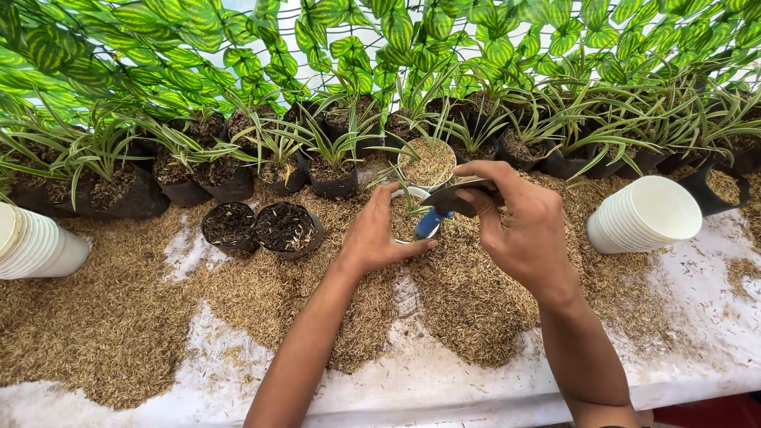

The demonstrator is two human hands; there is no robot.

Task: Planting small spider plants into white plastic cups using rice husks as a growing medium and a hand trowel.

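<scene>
A small white pot (pixel 408 212) sits near the middle of the bench, on a spread of brown rice husk (pixel 468 301), and it is already filled nearly to the rim with the same husk, a thin green shoot rising from it. The left hand (pixel 379 234) wraps the pot from its near side, fingers curled round the wall and thumb lying along the front. The right hand (pixel 519 226) is closed round a small trowel (pixel 452 202) with a blue handle and a dark blade, held just over the pot's mouth; whether the blade touches the husk is hard to tell, since the fingers hide its tip. Just behind stands another white pot (pixel 426 162) heaped with husk. To the left lie two black grow bags (pixel 261 227) holding dark soil, and behind them a row of black bags with striped green seedlings (pixel 325 150). Stacks of white cups lie on their sides at the right (pixel 646 214) and at the far left (pixel 36 246). The white bench top (pixel 476 392) shows bare along the near edge.
</scene>
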